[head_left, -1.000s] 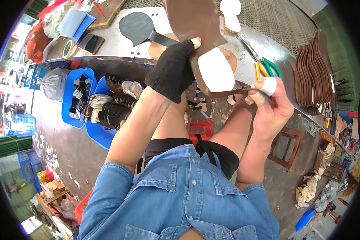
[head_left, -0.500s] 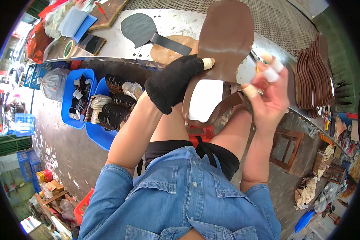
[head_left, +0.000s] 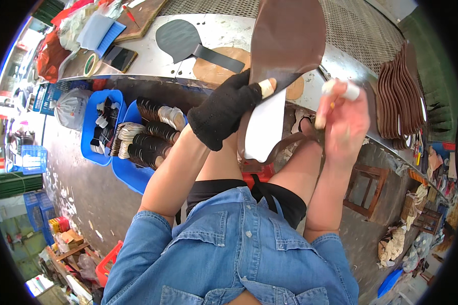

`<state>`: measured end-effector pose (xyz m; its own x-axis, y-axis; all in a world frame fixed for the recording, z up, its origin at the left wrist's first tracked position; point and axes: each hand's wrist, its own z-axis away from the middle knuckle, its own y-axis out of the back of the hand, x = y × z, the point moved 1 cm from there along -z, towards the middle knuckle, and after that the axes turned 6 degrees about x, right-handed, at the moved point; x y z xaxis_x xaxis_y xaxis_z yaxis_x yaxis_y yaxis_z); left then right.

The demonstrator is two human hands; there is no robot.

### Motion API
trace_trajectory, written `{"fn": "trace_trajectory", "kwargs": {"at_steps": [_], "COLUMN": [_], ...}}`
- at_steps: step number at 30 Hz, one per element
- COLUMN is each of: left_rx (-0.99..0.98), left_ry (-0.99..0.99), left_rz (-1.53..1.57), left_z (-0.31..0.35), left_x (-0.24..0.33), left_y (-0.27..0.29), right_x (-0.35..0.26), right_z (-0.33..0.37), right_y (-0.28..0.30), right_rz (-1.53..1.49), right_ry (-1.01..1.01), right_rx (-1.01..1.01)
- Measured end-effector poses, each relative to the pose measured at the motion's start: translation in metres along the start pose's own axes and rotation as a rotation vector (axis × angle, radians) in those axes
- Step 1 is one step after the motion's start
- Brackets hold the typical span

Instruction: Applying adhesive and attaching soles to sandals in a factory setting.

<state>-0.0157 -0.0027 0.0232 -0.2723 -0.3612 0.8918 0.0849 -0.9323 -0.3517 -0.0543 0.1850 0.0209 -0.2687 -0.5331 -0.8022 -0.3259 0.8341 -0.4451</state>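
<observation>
On my remote feed, the left hand (head_left: 228, 108) clamps brown leather (head_left: 287, 40) (right hand (head_left: 345, 114) blurred; I can't tell). A loosened pinch could drop it.

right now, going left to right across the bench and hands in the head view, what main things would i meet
Red bag, phone, dark rounded piece, black-gloved left hand, held brown piece, right hand, row of brown pieces.

The left hand (head_left: 228, 108) holds a brown sole-shaped piece (head_left: 288, 38), right hand (head_left: 344, 114) near.
</observation>
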Motion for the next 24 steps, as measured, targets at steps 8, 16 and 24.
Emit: {"fn": "trace_trajectory", "kwargs": {"at_steps": [8, 16, 24], "left_rx": [0.04, -0.022, -0.033], "left_ry": [0.015, -0.09, -0.128], "left_rz": [-0.038, -0.143, 0.025], "left_z": [0.002, -0.001, 0.003], "left_x": [0.005, 0.001, -0.012], "left_y": [0.002, 0.005, 0.001], "right_x": [-0.006, 0.004, 0.033], "right_z": [0.021, 0.016, 0.028], "right_y": [-0.011, -0.031, -0.038], "right_rz": [0.17, 0.203, -0.014], "right_ry": [-0.109, -0.135, -0.15], "right_rx": [-0.117, -0.071, 0.086]}}
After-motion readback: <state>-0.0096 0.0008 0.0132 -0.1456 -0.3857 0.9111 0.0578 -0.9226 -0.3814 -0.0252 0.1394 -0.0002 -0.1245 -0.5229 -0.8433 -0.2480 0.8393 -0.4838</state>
